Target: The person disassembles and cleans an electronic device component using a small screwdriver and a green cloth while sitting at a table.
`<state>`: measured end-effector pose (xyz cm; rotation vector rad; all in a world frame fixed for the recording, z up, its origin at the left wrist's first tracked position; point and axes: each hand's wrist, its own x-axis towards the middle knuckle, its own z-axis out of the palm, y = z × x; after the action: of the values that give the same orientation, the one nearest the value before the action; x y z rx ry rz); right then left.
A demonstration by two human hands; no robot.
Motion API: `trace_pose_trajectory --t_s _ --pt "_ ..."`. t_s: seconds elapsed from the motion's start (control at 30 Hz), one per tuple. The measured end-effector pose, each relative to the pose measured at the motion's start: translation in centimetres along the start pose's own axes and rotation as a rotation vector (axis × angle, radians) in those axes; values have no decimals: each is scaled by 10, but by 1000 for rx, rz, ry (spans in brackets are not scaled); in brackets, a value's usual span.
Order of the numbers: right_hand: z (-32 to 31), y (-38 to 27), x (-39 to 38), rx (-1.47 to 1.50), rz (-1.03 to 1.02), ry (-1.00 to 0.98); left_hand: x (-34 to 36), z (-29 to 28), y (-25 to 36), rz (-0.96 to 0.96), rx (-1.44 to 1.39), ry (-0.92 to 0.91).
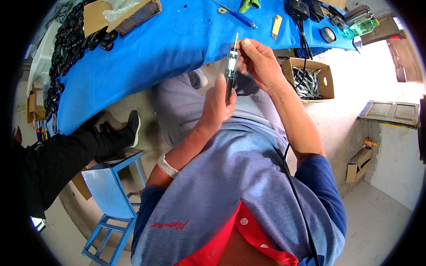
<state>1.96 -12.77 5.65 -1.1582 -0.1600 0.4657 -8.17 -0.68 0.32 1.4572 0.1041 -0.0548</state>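
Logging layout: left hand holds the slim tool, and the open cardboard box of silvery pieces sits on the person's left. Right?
Wrong side for the box: the open cardboard box of silvery pieces sits on the person's right, as the head view shows. The left hand does hold the slim tool.

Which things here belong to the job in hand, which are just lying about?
In use: slim piece, held in the left hand; right hand near its tip.
Apparently lying about: blue-handled tool, green bottle, blue chair.
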Motion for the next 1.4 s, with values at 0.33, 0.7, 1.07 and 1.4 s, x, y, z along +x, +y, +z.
trace_pose_trajectory --t_s 0.33,0.7,1.07,1.4 --pt "-8 -2 -7 -120 -30 -186 10 1 46 -276 -264 -46" --pt "-9 -2 1 -137 -96 -228 22 -5 31 -326 -523 -195" --pt "-10 8 14 -132 -46 -236 26 -7 26 -405 -598 -134" --pt "-12 17 23 -154 -18 -239 31 -9 17 -380 -564 -55"
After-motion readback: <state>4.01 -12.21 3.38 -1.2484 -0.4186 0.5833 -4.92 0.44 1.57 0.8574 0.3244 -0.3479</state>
